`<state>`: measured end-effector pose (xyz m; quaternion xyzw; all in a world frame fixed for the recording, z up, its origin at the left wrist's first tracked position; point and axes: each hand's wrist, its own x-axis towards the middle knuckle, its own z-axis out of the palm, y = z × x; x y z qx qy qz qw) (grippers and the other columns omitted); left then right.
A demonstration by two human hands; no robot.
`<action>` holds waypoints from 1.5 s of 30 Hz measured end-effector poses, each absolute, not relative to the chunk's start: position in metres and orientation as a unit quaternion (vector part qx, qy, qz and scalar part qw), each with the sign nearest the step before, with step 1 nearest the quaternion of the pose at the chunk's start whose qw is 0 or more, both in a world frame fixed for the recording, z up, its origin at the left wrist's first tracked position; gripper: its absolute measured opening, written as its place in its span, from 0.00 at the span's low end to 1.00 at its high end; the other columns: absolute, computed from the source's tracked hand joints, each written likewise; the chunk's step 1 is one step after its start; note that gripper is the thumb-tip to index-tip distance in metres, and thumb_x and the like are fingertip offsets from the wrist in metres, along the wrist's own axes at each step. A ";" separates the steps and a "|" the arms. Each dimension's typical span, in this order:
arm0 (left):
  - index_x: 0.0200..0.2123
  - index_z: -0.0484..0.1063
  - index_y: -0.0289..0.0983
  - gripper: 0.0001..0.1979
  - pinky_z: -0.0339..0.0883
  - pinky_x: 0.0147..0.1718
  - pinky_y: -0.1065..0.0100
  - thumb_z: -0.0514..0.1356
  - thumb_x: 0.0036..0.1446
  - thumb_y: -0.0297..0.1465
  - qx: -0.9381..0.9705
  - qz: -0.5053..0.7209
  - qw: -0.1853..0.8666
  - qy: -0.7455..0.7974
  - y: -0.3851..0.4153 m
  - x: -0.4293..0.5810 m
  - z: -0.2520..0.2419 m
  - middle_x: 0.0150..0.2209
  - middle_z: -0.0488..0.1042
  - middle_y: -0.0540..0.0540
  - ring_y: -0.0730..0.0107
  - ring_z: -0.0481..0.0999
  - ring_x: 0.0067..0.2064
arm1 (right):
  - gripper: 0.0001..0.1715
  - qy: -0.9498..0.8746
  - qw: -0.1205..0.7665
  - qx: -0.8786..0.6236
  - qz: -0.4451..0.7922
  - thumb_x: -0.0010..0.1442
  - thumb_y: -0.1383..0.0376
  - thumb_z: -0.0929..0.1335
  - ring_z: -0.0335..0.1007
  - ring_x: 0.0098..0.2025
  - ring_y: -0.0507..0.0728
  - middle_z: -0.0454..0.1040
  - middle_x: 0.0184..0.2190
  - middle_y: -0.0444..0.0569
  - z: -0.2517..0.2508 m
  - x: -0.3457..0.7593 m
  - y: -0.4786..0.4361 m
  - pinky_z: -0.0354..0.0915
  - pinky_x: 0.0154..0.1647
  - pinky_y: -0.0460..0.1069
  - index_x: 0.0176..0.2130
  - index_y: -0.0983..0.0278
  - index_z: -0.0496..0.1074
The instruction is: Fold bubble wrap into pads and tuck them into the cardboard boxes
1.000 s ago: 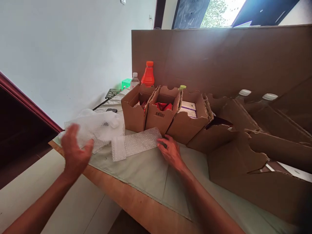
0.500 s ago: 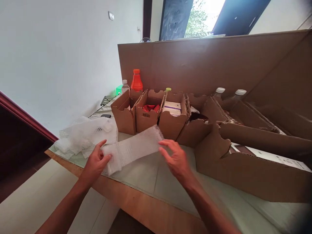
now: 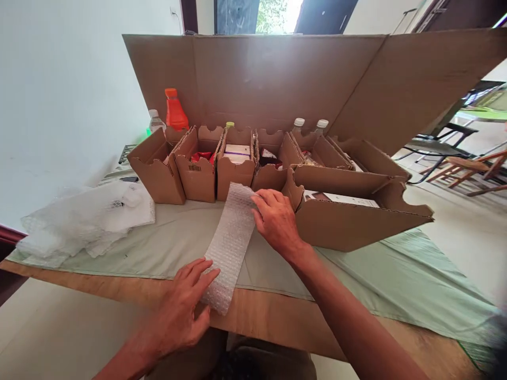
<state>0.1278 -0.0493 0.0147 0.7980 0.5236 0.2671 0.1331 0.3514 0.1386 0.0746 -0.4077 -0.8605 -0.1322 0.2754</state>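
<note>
A narrow strip of bubble wrap [image 3: 231, 240] lies slantwise on the green cloth [image 3: 170, 237], its near end reaching over the wooden table edge. My left hand [image 3: 184, 301] is open, with its fingertips on the strip's near left side and its thumb apart. At the far right corner of the strip, my right hand [image 3: 276, 219] has its fingers and thumb closed on the edge. Left of both hands rests a loose heap of bubble wrap [image 3: 87, 221].
Several cardboard bins [image 3: 200, 182] stand in a row behind the strip. A longer cardboard box [image 3: 356, 227] holding a white box [image 3: 344, 199] is at the right. Behind the bins are an orange bottle [image 3: 176, 112] and a tall cardboard panel [image 3: 253, 79].
The bubble wrap strip has swung from lying sideways to pointing away from me and now lies lower. My left hand has unpinched and spread its fingers. The view has turned right.
</note>
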 end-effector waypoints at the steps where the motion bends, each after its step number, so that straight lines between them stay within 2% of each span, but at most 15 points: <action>1: 0.60 0.67 0.39 0.35 0.67 0.59 0.45 0.57 0.46 0.21 0.811 0.244 0.126 0.516 -0.047 0.131 0.016 0.60 0.71 0.38 0.47 0.68 0.62 | 0.16 -0.859 0.263 -0.420 -0.129 0.62 0.73 0.66 0.66 0.55 0.66 0.75 0.52 0.61 0.074 0.349 0.142 0.64 0.52 0.59 0.49 0.68 0.75; 3: 0.57 0.70 0.37 0.33 0.70 0.53 0.45 0.56 0.45 0.20 0.823 0.207 0.112 0.516 -0.045 0.133 0.015 0.53 0.75 0.37 0.48 0.73 0.55 | 0.17 -0.858 0.241 -0.438 -0.120 0.62 0.74 0.66 0.65 0.56 0.67 0.75 0.53 0.62 0.074 0.345 0.151 0.64 0.53 0.60 0.50 0.69 0.75; 6: 0.53 0.72 0.38 0.26 0.73 0.47 0.47 0.54 0.49 0.19 0.820 0.187 0.078 0.536 -0.050 0.128 0.010 0.46 0.76 0.39 0.51 0.76 0.47 | 0.18 -0.860 0.220 -0.449 -0.102 0.60 0.75 0.67 0.64 0.59 0.69 0.72 0.57 0.64 0.071 0.343 0.155 0.65 0.54 0.61 0.51 0.69 0.75; 10: 0.55 0.71 0.39 0.24 0.72 0.51 0.49 0.54 0.55 0.20 0.797 0.230 0.049 0.556 -0.063 0.112 0.007 0.54 0.73 0.37 0.50 0.73 0.54 | 0.22 -0.856 0.272 -0.435 -0.063 0.60 0.74 0.67 0.58 0.66 0.71 0.61 0.66 0.66 0.051 0.354 0.118 0.64 0.58 0.64 0.54 0.67 0.73; 12: 0.56 0.69 0.41 0.25 0.72 0.54 0.52 0.55 0.56 0.21 0.784 0.249 0.058 0.565 -0.069 0.103 0.008 0.58 0.71 0.38 0.52 0.72 0.58 | 0.22 -0.882 0.282 -0.377 -0.014 0.61 0.73 0.66 0.61 0.64 0.69 0.63 0.65 0.64 0.036 0.361 0.083 0.65 0.58 0.64 0.55 0.66 0.72; 14: 0.57 0.69 0.42 0.25 0.72 0.54 0.56 0.55 0.56 0.21 0.778 0.258 0.082 0.567 -0.072 0.099 0.008 0.58 0.71 0.40 0.55 0.72 0.59 | 0.28 -0.925 0.231 -0.298 0.047 0.60 0.75 0.66 0.66 0.60 0.66 0.66 0.64 0.62 0.023 0.364 0.047 0.68 0.55 0.61 0.58 0.64 0.70; 16: 0.56 0.70 0.43 0.26 0.72 0.55 0.57 0.55 0.54 0.21 0.776 0.261 0.103 0.565 -0.072 0.100 0.007 0.57 0.73 0.42 0.56 0.73 0.59 | 0.32 -0.943 0.182 -0.262 0.089 0.59 0.77 0.66 0.67 0.60 0.64 0.66 0.64 0.60 0.012 0.359 0.020 0.68 0.55 0.59 0.61 0.60 0.68; 18: 0.56 0.71 0.44 0.28 0.72 0.56 0.55 0.55 0.53 0.20 0.772 0.266 0.108 0.567 -0.072 0.103 0.006 0.56 0.74 0.42 0.55 0.73 0.58 | 0.29 -0.945 0.178 -0.250 0.111 0.61 0.77 0.67 0.66 0.60 0.64 0.68 0.63 0.58 0.006 0.349 0.006 0.67 0.57 0.58 0.58 0.58 0.71; 21: 0.60 0.68 0.43 0.31 0.71 0.58 0.53 0.55 0.52 0.21 0.769 0.272 0.118 0.566 -0.074 0.111 0.009 0.58 0.74 0.42 0.55 0.73 0.60 | 0.16 -0.924 0.255 -0.244 0.149 0.62 0.74 0.68 0.70 0.57 0.62 0.75 0.56 0.55 0.004 0.336 0.005 0.67 0.55 0.58 0.48 0.60 0.76; 24: 0.63 0.64 0.42 0.32 0.72 0.58 0.57 0.56 0.54 0.23 0.772 0.281 0.140 0.553 -0.078 0.119 0.013 0.60 0.73 0.42 0.57 0.73 0.61 | 0.11 -0.862 0.325 -0.301 0.247 0.65 0.71 0.66 0.73 0.52 0.60 0.78 0.51 0.53 0.010 0.337 0.008 0.68 0.55 0.57 0.44 0.61 0.78; 27: 0.62 0.65 0.43 0.27 0.74 0.55 0.63 0.58 0.59 0.24 0.765 0.318 0.142 0.543 -0.081 0.129 0.008 0.55 0.78 0.44 0.62 0.77 0.57 | 0.13 -0.793 0.318 -0.355 0.379 0.70 0.66 0.64 0.75 0.50 0.57 0.79 0.48 0.50 0.015 0.349 0.002 0.69 0.53 0.53 0.39 0.61 0.78; 29: 0.57 0.70 0.45 0.22 0.76 0.49 0.67 0.58 0.62 0.25 0.748 0.353 0.147 0.543 -0.081 0.136 0.002 0.49 0.81 0.47 0.65 0.81 0.50 | 0.12 -0.763 0.309 -0.363 0.436 0.70 0.66 0.64 0.75 0.49 0.56 0.79 0.47 0.49 0.014 0.357 -0.008 0.70 0.52 0.51 0.41 0.60 0.78; 33: 0.51 0.75 0.44 0.14 0.78 0.42 0.70 0.59 0.64 0.28 0.700 0.386 0.175 0.575 -0.075 0.147 -0.006 0.43 0.84 0.48 0.67 0.83 0.43 | 0.15 -0.721 0.352 -0.425 0.418 0.65 0.67 0.67 0.77 0.46 0.56 0.81 0.44 0.48 0.000 0.365 -0.027 0.71 0.49 0.50 0.52 0.59 0.75; 39: 0.48 0.78 0.41 0.12 0.78 0.35 0.66 0.58 0.64 0.32 0.674 0.375 0.189 0.608 -0.068 0.156 -0.008 0.35 0.83 0.47 0.66 0.82 0.35 | 0.10 -0.740 0.381 -0.454 0.318 0.65 0.67 0.66 0.77 0.37 0.58 0.82 0.36 0.48 -0.018 0.362 -0.029 0.71 0.41 0.53 0.44 0.60 0.77; 45: 0.45 0.78 0.41 0.10 0.78 0.37 0.65 0.59 0.64 0.36 0.707 0.349 0.200 0.582 -0.058 0.145 0.011 0.38 0.83 0.45 0.63 0.82 0.38 | 0.10 -0.775 0.331 -0.415 0.344 0.66 0.68 0.66 0.78 0.38 0.57 0.82 0.36 0.48 -0.004 0.372 -0.024 0.70 0.44 0.53 0.42 0.61 0.77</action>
